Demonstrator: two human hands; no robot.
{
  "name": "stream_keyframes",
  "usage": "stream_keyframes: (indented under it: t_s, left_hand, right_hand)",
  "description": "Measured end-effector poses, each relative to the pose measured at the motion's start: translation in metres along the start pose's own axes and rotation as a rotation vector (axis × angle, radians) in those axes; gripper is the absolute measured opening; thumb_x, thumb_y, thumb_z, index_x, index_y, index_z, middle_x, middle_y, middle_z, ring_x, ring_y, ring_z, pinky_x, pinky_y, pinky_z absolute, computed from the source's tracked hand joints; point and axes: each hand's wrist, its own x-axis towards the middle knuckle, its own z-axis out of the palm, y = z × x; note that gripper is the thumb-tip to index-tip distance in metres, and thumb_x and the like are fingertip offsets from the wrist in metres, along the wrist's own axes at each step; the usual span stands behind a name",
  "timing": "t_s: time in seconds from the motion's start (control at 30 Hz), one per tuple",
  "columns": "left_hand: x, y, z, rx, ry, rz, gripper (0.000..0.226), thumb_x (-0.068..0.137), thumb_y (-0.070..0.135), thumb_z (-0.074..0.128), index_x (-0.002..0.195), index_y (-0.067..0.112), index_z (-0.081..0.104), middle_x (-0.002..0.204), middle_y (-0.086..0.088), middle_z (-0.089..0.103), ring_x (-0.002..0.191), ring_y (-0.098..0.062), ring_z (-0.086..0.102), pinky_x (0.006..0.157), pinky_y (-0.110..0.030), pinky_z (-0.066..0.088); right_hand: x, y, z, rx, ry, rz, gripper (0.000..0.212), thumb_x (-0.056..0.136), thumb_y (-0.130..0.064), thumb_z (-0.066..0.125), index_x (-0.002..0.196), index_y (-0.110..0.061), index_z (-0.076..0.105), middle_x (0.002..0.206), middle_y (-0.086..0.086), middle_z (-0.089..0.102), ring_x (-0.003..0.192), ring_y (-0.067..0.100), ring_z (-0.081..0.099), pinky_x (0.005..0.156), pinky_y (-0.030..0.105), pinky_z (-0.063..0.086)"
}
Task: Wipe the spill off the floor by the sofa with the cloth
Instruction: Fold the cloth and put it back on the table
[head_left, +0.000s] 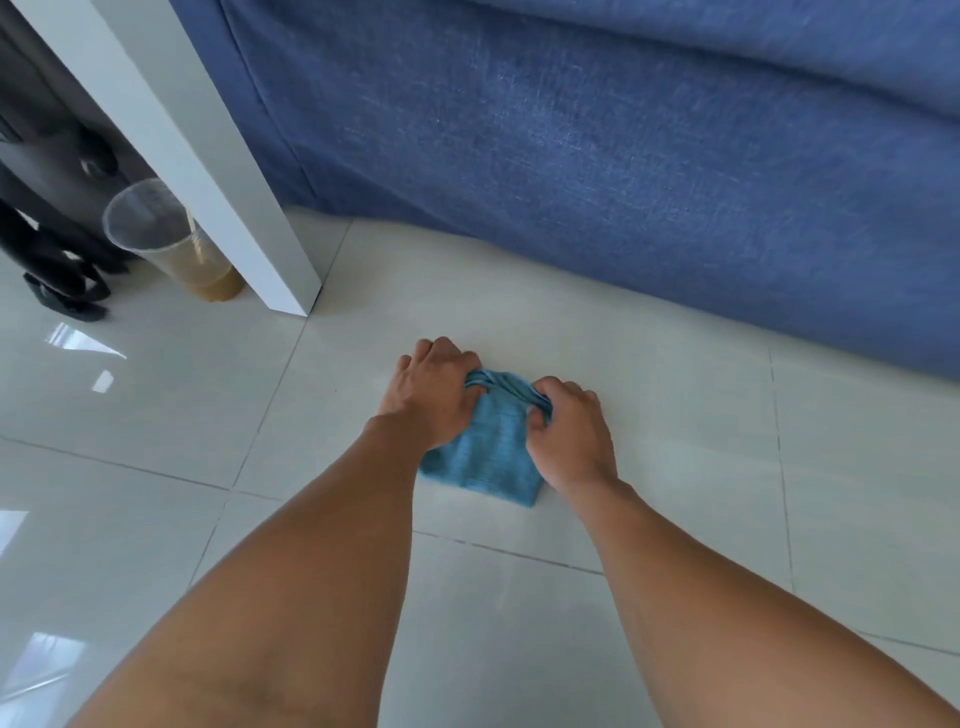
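Note:
A blue cloth (488, 452) lies bunched on the white tiled floor (675, 467), a short way in front of the blue sofa (597, 171). My left hand (431, 392) grips the cloth's far left corner, fingers curled into the fabric. My right hand (569, 426) grips its far right edge the same way. Both hands press the cloth down against the tile. Any spill under or around the cloth is not visible; the tile beside it looks faintly smeared.
A white table leg (208, 171) stands on the floor at the left, close to the sofa's corner. Behind it sits a clear plastic cup (171, 244) holding a little brown liquid. Dark objects (57, 249) lie at the far left.

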Motion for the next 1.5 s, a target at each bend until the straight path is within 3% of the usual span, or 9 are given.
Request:
stream_keyframes:
  t_s: [0.23,0.43,0.6,0.7,0.87,1.13,1.23,1.37,1.5]
  left_hand:
    - [-0.066,0.04,-0.13,-0.406,-0.066,-0.147,0.011,0.098,0.028,0.053,0.103,0.018,0.058,0.087,-0.005,0.066,0.08,-0.03,0.061,0.068,-0.037,0.048]
    - [-0.125,0.095,-0.303,-0.5,0.035,-0.232,0.014,0.098,0.024,0.053,0.104,0.012,0.057,0.095,-0.011,0.068,0.091,-0.035,0.06,0.08,-0.047,0.05]
    - [-0.167,0.135,-0.465,-0.666,0.17,-0.297,0.013,0.1,0.021,0.052,0.105,0.011,0.048,0.091,-0.003,0.061,0.083,-0.025,0.055,0.069,-0.036,0.04]
    - [-0.181,0.134,-0.525,-0.788,0.191,-0.35,0.012,0.101,0.017,0.047,0.11,0.01,0.042,0.098,-0.011,0.06,0.087,-0.027,0.056,0.076,-0.044,0.047]
    - [-0.2,0.089,-0.577,-0.935,0.204,-0.484,0.024,0.098,0.012,0.044,0.118,0.021,0.034,0.098,-0.006,0.058,0.084,-0.021,0.054,0.074,-0.037,0.046]
    - [-0.286,-0.014,-0.57,-0.977,0.268,-0.621,0.072,0.079,0.003,0.054,0.129,0.052,0.037,0.124,-0.005,0.037,0.106,-0.018,0.049,0.08,-0.04,0.055]
    - [-0.32,-0.043,-0.553,-0.971,0.322,-0.675,0.071,0.081,-0.002,0.049,0.131,0.048,0.043,0.122,-0.001,0.031,0.104,-0.007,0.046,0.072,-0.027,0.05]
    - [-0.355,-0.078,-0.527,-0.967,0.314,-0.803,0.055,0.088,-0.001,0.057,0.131,0.03,0.049,0.127,0.0,0.024,0.107,-0.021,0.046,0.066,-0.021,0.05]
    - [-0.376,-0.091,-0.508,-0.92,0.398,-0.89,0.06,0.088,-0.002,0.061,0.142,0.015,0.043,0.127,0.001,0.018,0.109,-0.023,0.048,0.088,-0.03,0.051]
  right_hand:
    - [-0.035,-0.068,-0.113,0.102,-0.115,0.041,0.007,0.096,-0.02,0.061,0.096,-0.013,0.063,0.095,0.007,0.064,0.084,0.027,0.057,0.071,0.035,0.046]
    - [-0.078,-0.195,-0.262,0.185,-0.16,0.059,0.01,0.096,-0.025,0.061,0.096,-0.015,0.064,0.086,-0.001,0.062,0.08,0.021,0.056,0.066,0.028,0.036]
    - [-0.097,-0.309,-0.387,0.188,-0.195,-0.019,0.014,0.097,-0.029,0.061,0.094,-0.015,0.061,0.069,-0.01,0.056,0.065,0.008,0.053,0.053,0.016,0.036]
    - [-0.095,-0.362,-0.419,0.23,-0.209,-0.042,0.011,0.098,-0.026,0.06,0.092,-0.017,0.059,0.067,-0.011,0.055,0.063,0.005,0.053,0.058,0.024,0.04]
    - [-0.084,-0.441,-0.401,0.326,-0.324,-0.018,0.011,0.094,-0.032,0.06,0.095,-0.021,0.059,0.089,-0.002,0.07,0.089,0.025,0.069,0.079,0.049,0.06]
    - [-0.093,-0.535,-0.314,0.3,-0.588,-0.201,0.054,0.088,-0.017,0.068,0.135,-0.038,0.051,0.089,-0.001,0.069,0.085,0.019,0.068,0.078,0.036,0.055]
    - [-0.104,-0.561,-0.284,0.218,-0.66,-0.306,0.047,0.091,-0.013,0.067,0.13,-0.038,0.061,0.096,-0.002,0.066,0.09,0.013,0.064,0.073,0.026,0.05]
    - [-0.119,-0.584,-0.241,0.124,-0.721,-0.404,0.034,0.091,-0.009,0.066,0.117,-0.03,0.073,0.108,-0.003,0.067,0.098,0.014,0.06,0.081,0.023,0.047]
    - [-0.13,-0.603,-0.205,0.038,-0.758,-0.484,0.036,0.093,-0.007,0.064,0.124,-0.024,0.072,0.121,-0.007,0.062,0.108,0.008,0.053,0.091,0.022,0.039]
